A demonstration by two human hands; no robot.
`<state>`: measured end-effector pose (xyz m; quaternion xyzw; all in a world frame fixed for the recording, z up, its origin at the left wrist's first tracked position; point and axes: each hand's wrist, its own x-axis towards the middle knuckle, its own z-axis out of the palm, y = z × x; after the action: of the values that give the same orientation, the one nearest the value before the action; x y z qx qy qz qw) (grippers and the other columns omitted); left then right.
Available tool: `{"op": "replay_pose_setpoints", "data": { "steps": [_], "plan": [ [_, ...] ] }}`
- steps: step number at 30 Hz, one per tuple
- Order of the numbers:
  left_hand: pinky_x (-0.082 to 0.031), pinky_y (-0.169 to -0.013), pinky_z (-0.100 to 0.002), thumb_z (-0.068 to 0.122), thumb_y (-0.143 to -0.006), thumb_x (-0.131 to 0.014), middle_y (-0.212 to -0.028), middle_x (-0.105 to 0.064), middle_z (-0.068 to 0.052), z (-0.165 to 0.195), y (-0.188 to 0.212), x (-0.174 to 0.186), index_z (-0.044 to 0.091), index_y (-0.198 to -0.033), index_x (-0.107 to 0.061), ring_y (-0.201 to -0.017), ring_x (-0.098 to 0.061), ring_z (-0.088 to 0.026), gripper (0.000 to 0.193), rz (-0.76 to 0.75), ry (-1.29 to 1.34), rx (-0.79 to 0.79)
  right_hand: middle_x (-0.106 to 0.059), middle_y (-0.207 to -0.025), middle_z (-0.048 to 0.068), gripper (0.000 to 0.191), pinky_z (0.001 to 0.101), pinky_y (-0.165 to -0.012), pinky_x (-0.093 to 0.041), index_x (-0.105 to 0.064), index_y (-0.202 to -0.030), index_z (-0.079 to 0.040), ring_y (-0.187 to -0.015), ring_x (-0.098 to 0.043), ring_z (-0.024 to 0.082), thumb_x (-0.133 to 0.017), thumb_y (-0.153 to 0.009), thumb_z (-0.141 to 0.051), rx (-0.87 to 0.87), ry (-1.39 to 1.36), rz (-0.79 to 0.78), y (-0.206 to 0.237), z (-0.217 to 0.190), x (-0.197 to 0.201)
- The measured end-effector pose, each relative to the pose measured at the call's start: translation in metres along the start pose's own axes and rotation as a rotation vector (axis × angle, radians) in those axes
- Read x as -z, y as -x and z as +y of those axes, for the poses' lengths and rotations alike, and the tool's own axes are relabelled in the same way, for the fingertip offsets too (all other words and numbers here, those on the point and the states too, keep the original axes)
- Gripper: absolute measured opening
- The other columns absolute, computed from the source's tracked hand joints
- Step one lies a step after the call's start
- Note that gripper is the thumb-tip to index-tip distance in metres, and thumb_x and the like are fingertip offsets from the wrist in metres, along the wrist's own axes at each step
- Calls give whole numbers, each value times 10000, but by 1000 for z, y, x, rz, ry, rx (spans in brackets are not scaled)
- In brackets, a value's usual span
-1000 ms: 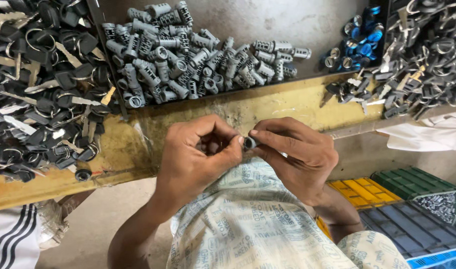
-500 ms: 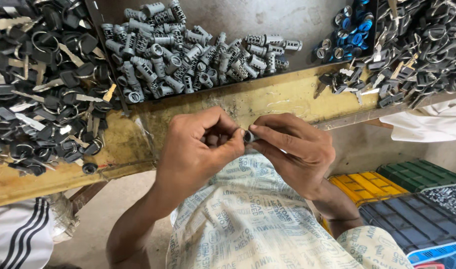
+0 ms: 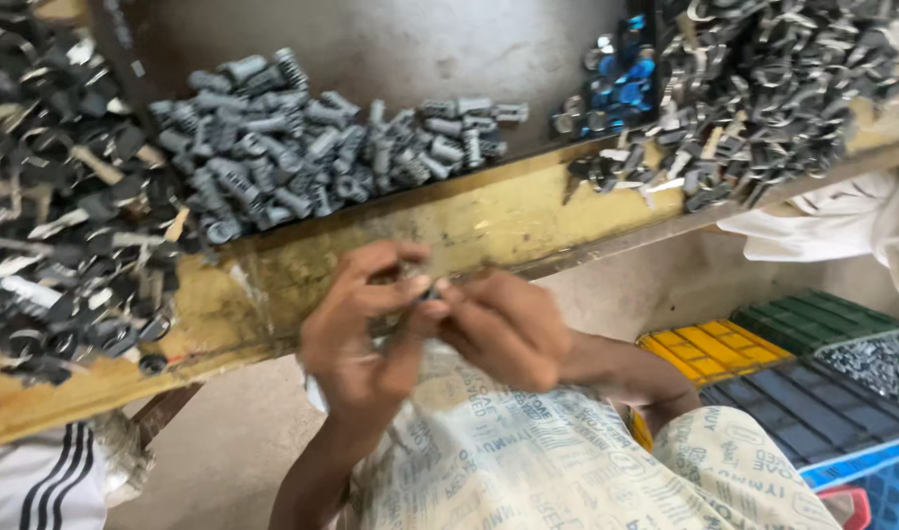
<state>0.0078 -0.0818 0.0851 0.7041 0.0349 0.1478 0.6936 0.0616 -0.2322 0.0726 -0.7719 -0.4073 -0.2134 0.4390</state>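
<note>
A: Item 1, hands. State?

B: Left hand (image 3: 366, 339) and right hand (image 3: 503, 329) meet in front of the lap, below the bench edge. The fingers (image 3: 395, 294) of both are pinched together around a small dark part (image 3: 431, 292), which shows only as a blurred speck between the fingertips. Its shape cannot be told.

A: Item 2, work surface?

B: Worn yellow-painted wooden bench (image 3: 489, 221), with a dark metal sheet (image 3: 390, 49) lying further back on it.

A: Item 3, stock on the bench?

B: 4 heaps. Pile of grey ribbed cylindrical pieces (image 3: 312, 157) at centre, on the dark sheet. Heap of black ring-shaped clips mixed with pale strips (image 3: 61, 206) at the left, spilling onto the yellow paint. Small cluster of blue and silver round caps (image 3: 616, 83) to the right of centre. Heap of dark grey bent metal clips (image 3: 773, 88) at the far right, just beside the caps.

A: Item 4, below the bench?

B: Person's lap covered by a pale printed cloth (image 3: 528, 461). To the right, stacked plastic crates: yellow crate (image 3: 709, 348), green crate (image 3: 822, 319), dark blue crate (image 3: 813, 407). A white cloth (image 3: 842, 231) hangs under the bench's right end. At the lower left, a white garment with black stripes (image 3: 27, 486).
</note>
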Motion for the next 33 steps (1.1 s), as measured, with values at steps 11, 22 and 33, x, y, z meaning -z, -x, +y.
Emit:
{"op": "replay_pose_setpoints", "data": {
  "steps": [11,22,33],
  "plan": [
    [-586,-744,-278,-21,-951,-744,-943,-738,-135,-17,27,6,-50,-1007,-690,-852,-738,-173,83,149,252,439,-689,-875,103,117,293,-455,-519,-752,-1102,-46,-620,-662,176,-742,-1003,-108,-700,245,-285,-6,91,69],
    [-646,-749,-306,62,-964,-752,-913,-754,-136,-18,4,25,-33,-1017,-717,-845,-764,-188,115,113,257,419,-610,-918,120,95,429,-726,-509,-679,-960,-26,-854,-609,307,-763,-971,-70,-446,674,-448,-38,116,48],
    [-619,-734,-274,50,-942,-762,-898,-744,-112,-20,-44,27,-22,-999,-715,-829,-745,-150,103,136,250,413,-692,-1015,135,102,397,-735,-550,-713,-1152,-10,-869,-681,299,-726,-1054,-36,-498,353,-282,-89,138,-7]
  ]
}}
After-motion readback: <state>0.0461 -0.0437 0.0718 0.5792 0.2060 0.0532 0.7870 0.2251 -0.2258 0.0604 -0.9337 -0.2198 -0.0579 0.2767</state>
